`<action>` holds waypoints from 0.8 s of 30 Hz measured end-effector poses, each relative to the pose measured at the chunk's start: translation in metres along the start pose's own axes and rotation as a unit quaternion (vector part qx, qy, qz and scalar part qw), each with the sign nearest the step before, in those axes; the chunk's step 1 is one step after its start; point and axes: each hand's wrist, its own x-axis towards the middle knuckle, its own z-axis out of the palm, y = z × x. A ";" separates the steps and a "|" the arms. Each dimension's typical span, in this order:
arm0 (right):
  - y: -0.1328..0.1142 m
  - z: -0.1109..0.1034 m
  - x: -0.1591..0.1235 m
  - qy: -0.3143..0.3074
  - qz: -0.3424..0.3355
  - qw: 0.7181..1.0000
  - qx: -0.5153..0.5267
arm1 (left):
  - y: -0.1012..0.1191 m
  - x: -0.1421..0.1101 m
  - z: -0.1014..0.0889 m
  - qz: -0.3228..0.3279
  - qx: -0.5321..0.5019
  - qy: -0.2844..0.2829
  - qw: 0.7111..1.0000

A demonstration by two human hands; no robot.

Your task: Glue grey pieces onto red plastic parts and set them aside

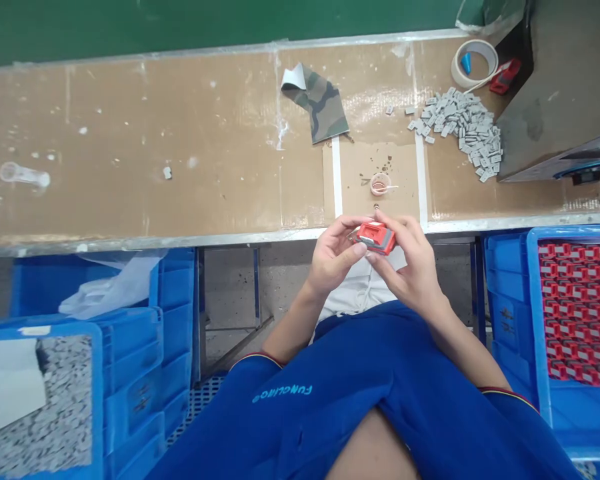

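Observation:
Between both hands, just off the table's front edge, is a small red and grey plastic part [377,237] with a recess in its upper face. My left hand [336,257] pinches its left end between thumb and fingers. On the other end, the fingers and thumb of my right hand [409,261] are closed. Just beyond the hands stands a small clear cup [380,184] with reddish contents and a thin white stick across its rim. A folded camouflage cloth [324,107] lies farther back.
At the back right are a pile of small grey pieces [463,127], a tape roll [475,63] and a dark box [565,93]. The right blue crate [533,320] holds rows of red parts; the left blue crate [97,393] holds many grey pieces. A clear plastic item [25,175] lies far left.

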 end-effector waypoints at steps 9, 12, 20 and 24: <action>-0.014 -0.015 0.001 0.017 -0.030 0.999 -0.009 | 0.037 -0.004 0.010 0.172 0.213 0.007 0.962; -0.016 -0.016 0.003 0.022 -0.036 0.999 -0.004 | 0.043 -0.002 0.013 0.172 0.213 0.006 0.962; -0.016 -0.015 0.015 0.020 -0.051 0.998 0.001 | 0.043 0.006 0.010 0.140 0.181 0.028 0.973; -0.016 -0.018 0.023 -0.005 -0.042 0.999 -0.007 | 0.041 0.012 0.005 0.141 0.179 0.038 0.973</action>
